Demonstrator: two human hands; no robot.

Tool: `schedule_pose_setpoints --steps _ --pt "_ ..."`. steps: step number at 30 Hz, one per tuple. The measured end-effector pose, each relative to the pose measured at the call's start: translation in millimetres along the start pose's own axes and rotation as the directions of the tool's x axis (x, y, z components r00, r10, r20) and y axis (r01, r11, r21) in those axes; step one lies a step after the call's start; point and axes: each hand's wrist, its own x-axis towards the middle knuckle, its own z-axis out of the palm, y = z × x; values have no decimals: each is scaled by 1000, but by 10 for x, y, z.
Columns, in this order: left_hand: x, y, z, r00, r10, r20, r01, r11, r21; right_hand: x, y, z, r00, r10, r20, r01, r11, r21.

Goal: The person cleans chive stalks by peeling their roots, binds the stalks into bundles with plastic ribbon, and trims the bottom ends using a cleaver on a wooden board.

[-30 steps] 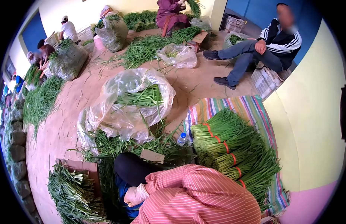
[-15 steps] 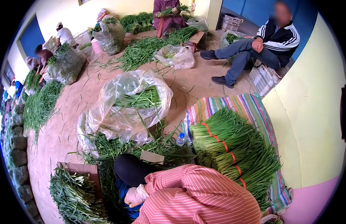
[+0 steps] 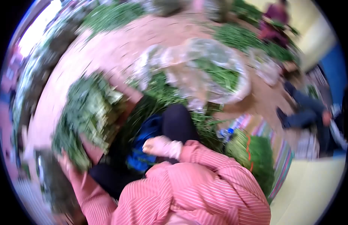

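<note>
My left hand (image 3: 64, 160) is stretched out at the left, against the lower end of a bunch of chive-like green stalks (image 3: 77, 148). Blur hides how its fingers lie. Beside that bunch, a larger heap of the same stalks (image 3: 89, 105) rests on a brown board (image 3: 129, 95). My right hand (image 3: 156, 146), pale and perhaps gloved, is closed in front of my body above blue cloth (image 3: 142, 155). Whatever may be inside its fingers is hidden.
A clear plastic bag (image 3: 245, 82) with cut greens stands ahead. On the right, banded greens (image 3: 258, 153) lie on a striped mat (image 3: 284, 165) near a water bottle (image 3: 224, 134). A seated person's legs (image 3: 305, 108) are beyond. Dark packed bundles (image 3: 54, 180) stand at left.
My view has swung to the left and is blurred. My left hand, unseen before, now shows at the stalks on the left. The right hand stays near the blue cloth.
</note>
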Motion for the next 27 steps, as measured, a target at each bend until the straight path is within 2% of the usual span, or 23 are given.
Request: schedule_pose_setpoints --steps 1,2,3,4,5,6,8,10,11,12,13,16,17,20,21,22,24,26,27 --pt "-55 19 -51 999 18 -33 -16 999 41 28 -101 -127 995 77 63 -83 991 106" --pt "-13 -56 -57 987 47 -152 -13 976 218 85 -38 -85 979 195 62 -203 964 169" --pt "93 -308 -129 976 103 -192 -19 917 398 165 -39 -135 954 271 132 -300 888 349" --pt "32 -194 -82 974 94 -207 19 874 486 256 -97 -209 947 292 132 -320 857 404" --pt "29 -260 -76 972 112 -204 -10 895 446 349 -92 -250 964 257 70 -260 848 462" --pt "10 -372 -42 971 137 -195 -49 915 399 469 -139 -327 950 307 51 -295 841 454" --pt "-190 -373 130 961 172 -215 -143 979 146 743 -103 -369 961 271 -53 -231 893 386" --pt "-465 -215 298 978 41 -205 -61 994 -88 947 -317 -465 964 230 -135 -191 948 253" --pt "-649 -26 352 982 41 -184 -41 999 4 1004 -551 -497 971 175 -162 -136 964 229" --pt "-755 -19 410 986 -44 -159 23 991 -130 1067 -735 -471 975 118 -190 -78 975 206" --pt "-841 -114 429 992 -45 -118 31 993 -115 1163 -691 -343 965 -98 -244 109 993 35" --pt "-1165 -5 553 997 -74 -36 67 985 -158 1416 -962 -25 923 -314 -223 261 936 -236" --pt "-1248 61 572 995 -102 21 104 976 -192 1499 -1128 16 976 -186 -115 138 932 -336" --pt "-1455 197 678 993 -112 31 116 935 -334 1807 -1204 255 993 -117 -31 87 867 -491" --pt "-1495 225 702 995 -88 42 98 921 -377 1890 -1153 329 996 -89 -4 78 894 -441" --pt "-1523 344 666 991 -95 91 120 934 -337 1918 -1088 395 996 -93 -9 79 892 -445" --pt "-1536 412 664 989 -107 102 137 918 -371 1947 -999 473 995 -82 -56 51 906 -419" --pt "-1546 478 651 987 -96 130 143 894 -424 1794 -1106 355 1000 13 6 -9 916 -402" --pt "-1565 547 656 983 -88 161 155 868 -471 1669 -1128 333 997 -73 7 70 924 -376"
